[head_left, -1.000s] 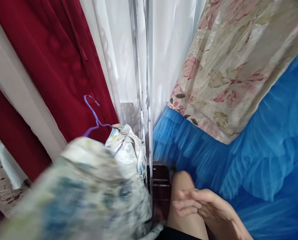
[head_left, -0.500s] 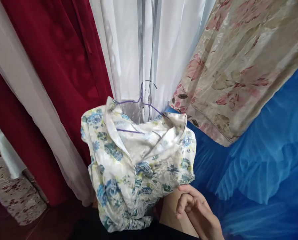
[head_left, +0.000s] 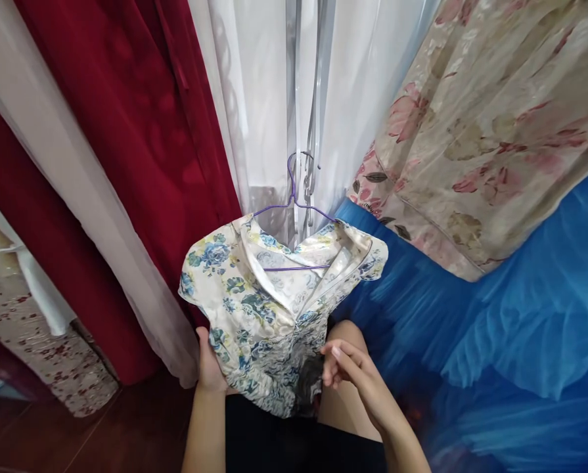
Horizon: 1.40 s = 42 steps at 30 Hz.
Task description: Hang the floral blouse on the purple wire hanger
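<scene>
A short-sleeved white blouse (head_left: 254, 309) with blue and green flowers is on a purple wire hanger (head_left: 292, 197), its V-neck facing up toward me. My left hand (head_left: 211, 364) lies against the blouse's left side, thumb stretched up and apart from the cloth; its other fingers are partly hidden behind the fabric. At the lower right side of the blouse is my right hand (head_left: 347, 368), fingers loosely bent and spread, holding nothing. Its fingertips come close to the cloth, and I cannot tell if they touch. Whether the hanger's hook rests on anything is unclear.
Behind the hanger hang white fabric (head_left: 264, 118) and grey ribbons (head_left: 318, 72). Dark red cloth (head_left: 126, 164) hangs on the left. A beige flowered garment (head_left: 471, 131) and ruffled blue tulle (head_left: 510, 328) fill the right. Dark red tiled floor (head_left: 106, 433) shows at lower left.
My left hand has come into view at the blouse's left side. The blouse has swung and settled flatter, its lower part higher. My right hand has shifted left and up.
</scene>
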Each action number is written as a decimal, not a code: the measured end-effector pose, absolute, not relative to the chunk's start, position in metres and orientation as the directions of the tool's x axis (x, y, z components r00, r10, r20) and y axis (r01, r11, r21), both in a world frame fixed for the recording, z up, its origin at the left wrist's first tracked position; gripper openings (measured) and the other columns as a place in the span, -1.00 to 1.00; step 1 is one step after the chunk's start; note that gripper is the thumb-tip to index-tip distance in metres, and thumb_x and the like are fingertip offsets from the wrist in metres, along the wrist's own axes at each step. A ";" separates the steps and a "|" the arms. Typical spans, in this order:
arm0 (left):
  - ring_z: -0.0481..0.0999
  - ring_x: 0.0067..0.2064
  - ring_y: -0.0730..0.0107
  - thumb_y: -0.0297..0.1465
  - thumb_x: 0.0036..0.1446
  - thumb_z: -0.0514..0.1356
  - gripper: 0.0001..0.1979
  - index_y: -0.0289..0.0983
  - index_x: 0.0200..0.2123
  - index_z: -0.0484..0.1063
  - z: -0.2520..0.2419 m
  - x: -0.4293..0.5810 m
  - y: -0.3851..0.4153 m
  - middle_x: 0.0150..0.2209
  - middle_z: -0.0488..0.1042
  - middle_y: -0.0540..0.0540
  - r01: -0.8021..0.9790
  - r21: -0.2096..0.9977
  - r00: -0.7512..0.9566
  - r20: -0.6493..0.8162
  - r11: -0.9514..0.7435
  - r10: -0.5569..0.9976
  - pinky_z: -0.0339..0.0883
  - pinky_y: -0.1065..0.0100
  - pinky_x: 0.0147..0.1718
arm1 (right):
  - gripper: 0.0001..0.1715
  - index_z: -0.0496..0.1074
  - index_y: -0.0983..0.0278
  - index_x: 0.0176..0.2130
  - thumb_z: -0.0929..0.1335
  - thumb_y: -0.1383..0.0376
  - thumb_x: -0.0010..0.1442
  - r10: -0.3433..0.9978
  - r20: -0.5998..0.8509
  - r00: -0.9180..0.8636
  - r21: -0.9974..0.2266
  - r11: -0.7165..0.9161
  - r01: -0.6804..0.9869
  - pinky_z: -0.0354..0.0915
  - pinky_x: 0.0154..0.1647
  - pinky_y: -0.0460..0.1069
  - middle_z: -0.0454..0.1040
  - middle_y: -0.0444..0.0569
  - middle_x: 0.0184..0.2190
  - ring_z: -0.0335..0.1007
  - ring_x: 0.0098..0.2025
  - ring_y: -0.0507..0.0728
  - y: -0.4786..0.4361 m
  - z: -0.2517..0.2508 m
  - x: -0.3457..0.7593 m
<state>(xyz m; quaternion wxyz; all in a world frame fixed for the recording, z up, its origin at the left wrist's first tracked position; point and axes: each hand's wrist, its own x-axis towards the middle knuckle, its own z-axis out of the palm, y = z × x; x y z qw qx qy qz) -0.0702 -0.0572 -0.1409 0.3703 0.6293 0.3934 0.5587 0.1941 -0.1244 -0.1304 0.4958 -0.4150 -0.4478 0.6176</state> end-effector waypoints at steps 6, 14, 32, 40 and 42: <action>0.49 0.22 -0.19 -0.24 -0.17 0.56 -0.24 -0.28 0.14 0.52 -0.148 -0.058 -0.071 0.04 0.62 -0.25 -0.474 0.866 0.024 -0.166 0.157 0.986 0.36 -0.05 0.23 | -0.45 0.41 0.24 -0.29 0.35 -0.19 0.27 0.994 -0.039 -0.099 -0.965 -0.063 -0.253 0.04 -0.56 -0.07 0.45 -0.11 -0.54 0.23 -0.57 0.03 -0.086 -0.121 0.139; 0.49 0.24 -0.10 -0.33 -0.09 0.52 -0.34 -0.27 0.13 0.52 -0.144 -0.057 -0.071 0.12 0.58 -0.25 -0.460 0.875 -0.042 -0.189 0.149 0.981 0.33 -0.01 0.26 | -0.53 0.39 0.26 -0.47 0.35 -0.01 0.28 0.996 0.062 0.062 -0.985 0.071 -0.155 0.00 -0.52 -0.05 0.32 -0.16 -0.67 0.04 -0.61 0.00 -0.071 -0.124 0.133; 0.49 0.02 0.22 -0.35 0.15 0.33 -0.77 -0.23 -0.12 0.46 -0.161 -0.027 -0.062 -0.08 0.49 -0.13 0.223 0.861 -0.587 0.493 -0.457 0.642 0.36 0.24 0.05 | -0.64 0.47 0.30 -0.46 0.47 0.06 0.10 0.989 -0.042 0.142 -0.955 0.002 -0.296 -0.12 -0.56 -0.09 0.29 -0.17 -0.68 0.01 -0.62 -0.05 -0.102 -0.127 0.137; 0.55 -0.20 0.32 -0.40 0.31 0.19 -0.94 -0.24 -0.17 0.44 -0.144 0.017 -0.092 -0.29 0.53 -0.06 0.142 0.878 0.026 0.459 -0.458 0.888 0.39 0.35 -0.17 | -0.64 0.53 0.33 -0.51 0.50 0.09 0.06 0.992 -0.030 0.119 -0.965 0.002 -0.261 -0.09 -0.62 -0.10 0.39 -0.09 -0.74 0.04 -0.69 -0.05 -0.111 -0.108 0.124; 0.53 -0.28 0.36 -0.39 0.32 0.18 -0.93 -0.25 -0.23 0.44 -0.144 0.024 -0.093 -0.36 0.51 -0.03 0.120 0.881 -0.024 0.463 -0.457 0.886 0.37 0.38 -0.24 | -0.61 0.50 0.33 -0.58 0.50 0.10 0.08 0.996 -0.015 0.093 -0.963 0.011 -0.271 -0.10 -0.63 -0.10 0.36 -0.09 -0.75 0.01 -0.69 -0.07 -0.110 -0.103 0.127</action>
